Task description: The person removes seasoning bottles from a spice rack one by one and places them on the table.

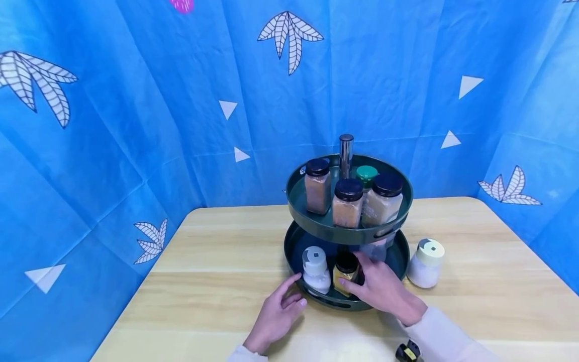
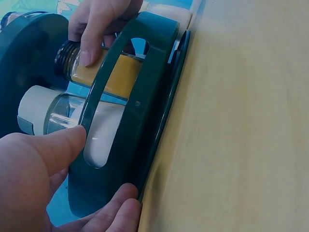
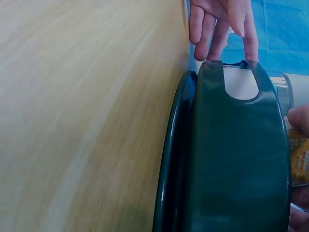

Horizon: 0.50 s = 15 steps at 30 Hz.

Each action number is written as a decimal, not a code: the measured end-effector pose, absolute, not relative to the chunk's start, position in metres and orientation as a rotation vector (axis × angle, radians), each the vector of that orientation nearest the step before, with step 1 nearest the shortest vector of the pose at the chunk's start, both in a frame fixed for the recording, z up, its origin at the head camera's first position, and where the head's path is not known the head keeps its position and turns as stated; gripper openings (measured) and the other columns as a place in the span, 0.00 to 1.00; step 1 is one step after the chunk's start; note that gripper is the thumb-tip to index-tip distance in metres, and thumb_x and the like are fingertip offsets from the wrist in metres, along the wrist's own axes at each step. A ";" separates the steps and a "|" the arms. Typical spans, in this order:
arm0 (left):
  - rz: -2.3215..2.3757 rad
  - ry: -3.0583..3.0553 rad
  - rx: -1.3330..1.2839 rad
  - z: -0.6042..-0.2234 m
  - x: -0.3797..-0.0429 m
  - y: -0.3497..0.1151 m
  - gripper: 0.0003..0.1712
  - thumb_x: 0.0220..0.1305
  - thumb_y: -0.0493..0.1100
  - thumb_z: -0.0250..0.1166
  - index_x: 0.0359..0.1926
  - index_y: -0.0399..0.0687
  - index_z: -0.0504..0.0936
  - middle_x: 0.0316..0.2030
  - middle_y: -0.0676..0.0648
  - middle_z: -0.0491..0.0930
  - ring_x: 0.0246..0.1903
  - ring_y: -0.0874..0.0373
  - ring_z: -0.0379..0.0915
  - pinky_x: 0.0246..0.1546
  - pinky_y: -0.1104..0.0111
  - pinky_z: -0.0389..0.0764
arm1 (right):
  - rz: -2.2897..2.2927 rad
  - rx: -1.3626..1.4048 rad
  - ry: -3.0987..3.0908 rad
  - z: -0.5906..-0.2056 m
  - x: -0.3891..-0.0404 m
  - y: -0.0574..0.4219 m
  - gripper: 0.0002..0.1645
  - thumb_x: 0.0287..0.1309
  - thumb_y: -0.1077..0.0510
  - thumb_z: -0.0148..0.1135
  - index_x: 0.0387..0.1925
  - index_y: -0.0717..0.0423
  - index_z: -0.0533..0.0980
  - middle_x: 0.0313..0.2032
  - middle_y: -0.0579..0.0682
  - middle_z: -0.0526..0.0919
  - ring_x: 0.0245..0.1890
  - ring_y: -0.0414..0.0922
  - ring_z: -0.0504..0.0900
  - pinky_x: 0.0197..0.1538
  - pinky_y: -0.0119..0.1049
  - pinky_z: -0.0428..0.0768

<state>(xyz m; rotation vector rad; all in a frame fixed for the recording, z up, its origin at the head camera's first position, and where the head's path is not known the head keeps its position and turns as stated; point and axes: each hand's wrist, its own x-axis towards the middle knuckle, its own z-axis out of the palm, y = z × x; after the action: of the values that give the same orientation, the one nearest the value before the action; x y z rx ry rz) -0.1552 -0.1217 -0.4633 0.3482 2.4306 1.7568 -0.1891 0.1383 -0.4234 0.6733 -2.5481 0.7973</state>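
Observation:
A dark green two-tier turntable rack stands on the table. On its lower tray [image 1: 332,302], my right hand [image 1: 384,289] grips a black-lidded spice jar [image 1: 346,275] of yellow-brown powder between thumb and fingers. The jar stands upright beside a white-lidded jar [image 1: 316,277] of white contents. My left hand [image 1: 277,315] is at the tray's front left. In the left wrist view its thumb [image 2: 67,145] touches the tray's side by the handle slot, with the other fingers lower down, loosely extended. The right hand's far fingers are partly hidden in the head view.
The upper tray [image 1: 312,226] bears several spice jars, one green-lidded [image 1: 366,173], around a metal post [image 1: 346,156]. Right of the rack stands another white-lidded jar [image 1: 426,264]. A small black-and-yellow object [image 1: 408,352] is near the right sleeve. Blue curtain [image 1: 384,75] encloses the table [image 1: 217,281].

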 end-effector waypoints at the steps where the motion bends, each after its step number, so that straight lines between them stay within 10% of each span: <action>1: 1.758 2.427 0.348 -0.463 -0.156 -0.121 0.34 0.62 0.44 0.63 0.67 0.68 0.63 0.70 0.33 0.53 0.57 0.45 0.70 0.54 0.59 0.78 | 0.793 0.676 -2.547 -0.423 -0.189 0.139 0.50 0.46 0.42 0.72 0.67 0.53 0.60 0.52 0.64 0.75 0.34 0.48 0.80 0.33 0.43 0.83; 6: 1.747 2.434 0.372 -0.461 -0.158 -0.121 0.34 0.63 0.44 0.63 0.68 0.67 0.62 0.70 0.34 0.54 0.57 0.46 0.70 0.54 0.60 0.78 | 0.797 0.666 -2.564 -0.419 -0.191 0.139 0.50 0.46 0.42 0.71 0.67 0.52 0.60 0.39 0.56 0.75 0.27 0.45 0.76 0.26 0.36 0.76; 15: 1.747 2.422 0.376 -0.461 -0.157 -0.122 0.34 0.64 0.44 0.62 0.68 0.63 0.62 0.70 0.34 0.53 0.58 0.44 0.69 0.56 0.58 0.76 | 0.826 0.668 -2.587 -0.421 -0.190 0.141 0.47 0.47 0.41 0.70 0.65 0.53 0.61 0.56 0.64 0.72 0.40 0.51 0.79 0.39 0.49 0.84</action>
<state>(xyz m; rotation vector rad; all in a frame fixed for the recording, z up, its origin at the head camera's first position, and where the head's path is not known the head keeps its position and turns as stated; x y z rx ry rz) -0.1567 -0.1224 -0.4610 0.3756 2.4219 1.7472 -0.1899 0.1410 -0.4211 0.6684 -2.5874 0.8259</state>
